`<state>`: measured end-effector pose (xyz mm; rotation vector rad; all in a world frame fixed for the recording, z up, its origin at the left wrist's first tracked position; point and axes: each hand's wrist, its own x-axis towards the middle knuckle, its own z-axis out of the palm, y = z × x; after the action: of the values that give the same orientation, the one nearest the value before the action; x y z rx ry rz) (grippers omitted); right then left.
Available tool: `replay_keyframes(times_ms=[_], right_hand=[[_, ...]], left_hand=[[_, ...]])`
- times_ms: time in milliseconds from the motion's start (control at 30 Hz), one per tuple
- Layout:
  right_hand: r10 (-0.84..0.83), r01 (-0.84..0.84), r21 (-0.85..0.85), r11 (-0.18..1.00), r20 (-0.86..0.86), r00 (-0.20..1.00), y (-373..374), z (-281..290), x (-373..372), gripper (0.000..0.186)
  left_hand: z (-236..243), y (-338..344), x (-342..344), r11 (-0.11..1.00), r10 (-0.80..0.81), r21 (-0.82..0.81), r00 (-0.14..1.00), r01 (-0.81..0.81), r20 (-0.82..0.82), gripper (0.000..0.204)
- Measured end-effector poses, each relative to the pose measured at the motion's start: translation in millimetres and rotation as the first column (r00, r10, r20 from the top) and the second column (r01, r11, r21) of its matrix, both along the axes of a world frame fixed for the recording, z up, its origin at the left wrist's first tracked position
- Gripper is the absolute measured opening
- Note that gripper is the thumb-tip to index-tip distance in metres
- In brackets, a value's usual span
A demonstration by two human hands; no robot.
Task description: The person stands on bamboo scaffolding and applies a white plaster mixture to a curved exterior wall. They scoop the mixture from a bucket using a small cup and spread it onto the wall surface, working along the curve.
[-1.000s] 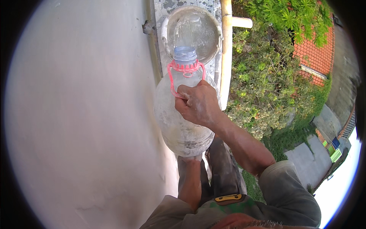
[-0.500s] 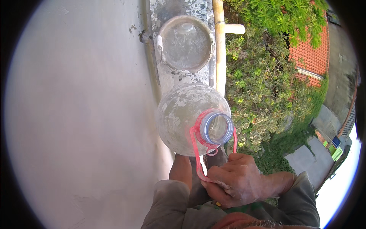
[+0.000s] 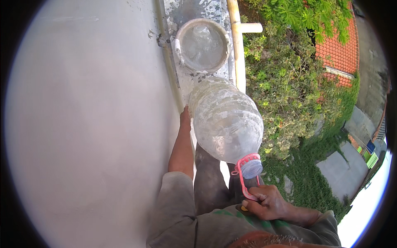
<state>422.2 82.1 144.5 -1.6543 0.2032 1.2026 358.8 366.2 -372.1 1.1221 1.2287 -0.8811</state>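
Observation:
A large clear plastic bottle (image 3: 227, 124), smeared with white, is tilted so its uncapped neck points toward me. My right hand (image 3: 266, 202) is closed round the red carrying handle (image 3: 245, 188) fixed at that neck. Along the bottle's left side my left hand (image 3: 186, 115) reaches up to its base end and bears against it; most of the fingers are hidden behind the plastic. Just beyond the base stands a round bucket (image 3: 178, 47) with a white-crusted rim. Cloudy greyish liquid (image 3: 202, 49) lies in it, its surface rippled.
The bucket rests on a white-spattered plank (image 3: 194, 8). A smooth pale wall (image 3: 91, 124) fills the left side. To the right runs a bamboo pole (image 3: 239, 53) with a short crosspiece; past it, far below, are bushes (image 3: 285, 95) and a red tiled roof (image 3: 337, 49).
The bottle has tipped further, its neck moving down toward me and its base lifting. My left arm has come into view along its left side. The bucket's liquid now looks stirred up.

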Motion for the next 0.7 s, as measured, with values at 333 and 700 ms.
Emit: replay_keyframes(times_ms=[333, 700], right_hand=[[-0.261, 0.186, -0.437, 0.880, -0.119, 0.958, -32, -17, -61, 0.018], [-0.477, 0.318, -0.573, 0.755, -0.147, 0.867, -63, -25, -118, 0.023]], left_hand=[[134, -90, 179, 0.109, -0.990, 0.961, 0.116, 0.255, 0.081, 0.046], [98, -96, 215, -0.320, -0.905, 0.819, -0.409, 0.476, -0.116, 0.020]])
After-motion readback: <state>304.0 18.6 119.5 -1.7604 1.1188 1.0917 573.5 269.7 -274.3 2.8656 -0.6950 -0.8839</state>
